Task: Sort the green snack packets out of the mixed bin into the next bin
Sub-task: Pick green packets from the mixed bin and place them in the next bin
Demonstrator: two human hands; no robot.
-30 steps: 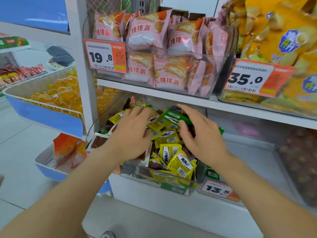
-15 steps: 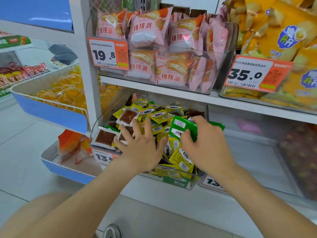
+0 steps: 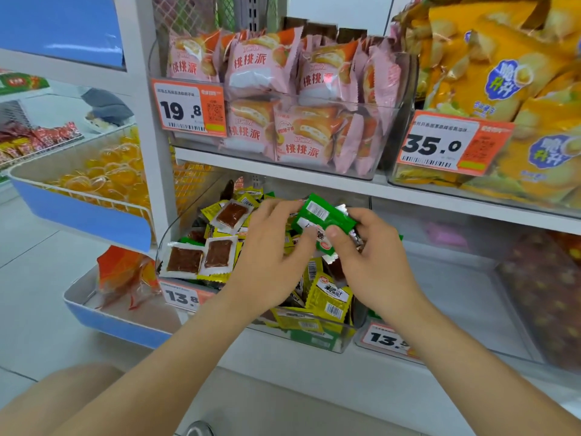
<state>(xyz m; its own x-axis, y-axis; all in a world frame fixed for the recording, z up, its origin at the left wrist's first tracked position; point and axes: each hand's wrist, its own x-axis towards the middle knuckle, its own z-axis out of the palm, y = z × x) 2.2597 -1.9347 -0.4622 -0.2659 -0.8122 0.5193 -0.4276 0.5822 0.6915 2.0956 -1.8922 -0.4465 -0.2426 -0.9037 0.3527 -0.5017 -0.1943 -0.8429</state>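
White shelf (image 3: pixel 314 184), clear plastic mixed bin (image 3: pixel 342 339), left hand (image 3: pixel 273 256) and right hand (image 3: pixel 374 262) both pinching glossy green snack packets (image 3: pixel 323 214)

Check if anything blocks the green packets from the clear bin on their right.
The left hand and right hand hold the green foil snack packets above the mixed clear plastic bin. Only the bins' clear side walls lie between them and the neighbouring clear plastic bin; nothing else visible.

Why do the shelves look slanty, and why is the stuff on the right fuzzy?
Head view: the wide-angle lens slants the white shelf and leans its post; the dark packets at lower right look blurred and hazy; the green packets look sharp; lighting is even, without hard shadows.
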